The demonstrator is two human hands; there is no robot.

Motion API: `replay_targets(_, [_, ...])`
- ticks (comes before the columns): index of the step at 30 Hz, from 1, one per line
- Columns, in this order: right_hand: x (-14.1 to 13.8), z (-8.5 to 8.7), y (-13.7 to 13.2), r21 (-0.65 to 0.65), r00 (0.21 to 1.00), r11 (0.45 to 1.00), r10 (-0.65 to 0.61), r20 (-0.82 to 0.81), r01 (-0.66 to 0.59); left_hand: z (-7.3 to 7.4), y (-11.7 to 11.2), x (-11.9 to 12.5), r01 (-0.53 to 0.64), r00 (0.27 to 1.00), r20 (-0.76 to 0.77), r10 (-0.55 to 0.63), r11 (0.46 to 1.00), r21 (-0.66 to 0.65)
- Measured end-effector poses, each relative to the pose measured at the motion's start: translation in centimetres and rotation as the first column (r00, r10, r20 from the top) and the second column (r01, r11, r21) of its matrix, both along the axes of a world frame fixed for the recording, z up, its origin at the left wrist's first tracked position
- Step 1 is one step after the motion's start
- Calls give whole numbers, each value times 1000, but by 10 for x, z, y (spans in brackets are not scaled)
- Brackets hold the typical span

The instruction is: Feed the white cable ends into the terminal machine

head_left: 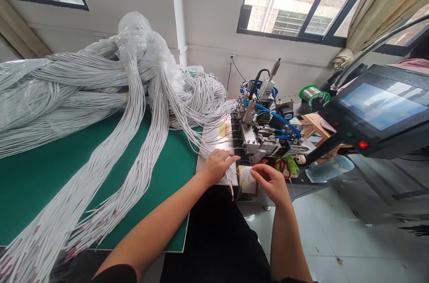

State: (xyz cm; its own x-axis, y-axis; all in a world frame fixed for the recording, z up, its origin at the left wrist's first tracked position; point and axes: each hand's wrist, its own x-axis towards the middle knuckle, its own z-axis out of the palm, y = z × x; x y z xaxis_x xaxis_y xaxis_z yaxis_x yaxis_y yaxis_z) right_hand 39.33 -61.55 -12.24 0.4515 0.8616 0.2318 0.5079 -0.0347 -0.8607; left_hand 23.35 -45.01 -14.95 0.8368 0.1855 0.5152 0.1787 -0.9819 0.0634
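Observation:
My left hand (219, 167) is closed over a few white cables (229, 181) at the front edge of the machine. Their ends, some showing red, hang down below my fingers. To its right, the thumb and forefinger of my right hand (271, 182) are pinched together; whatever is between them is too small to make out. Just behind those fingertips is a cylinder with a paper label (248, 180). The machine (261, 126), with blue air tubes and metal blocks, stands just beyond both hands.
Thick bundles of white cables (134, 100), partly in plastic, cover much of the green table (174, 185) on the left. A screen panel (385, 104) with a lit red button juts in from the right. Behind the machine sits a green wire spool (314, 95).

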Motion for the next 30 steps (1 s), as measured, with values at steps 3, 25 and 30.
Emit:
replay_targets(3, [-15,13,2,8,984,993,118,134,-120,1,0,-1,60,998,2,-60,998,24])
replay_targets(25, [-31,0,27,233,912,884,-370,-179,405,3,-5,3,-136,970,196,146,989,-63])
replay_targets(30, [-25,-1,27,192,912,903,-339,-231,384,1,-4,3,-69,984,165,70,998,-9])
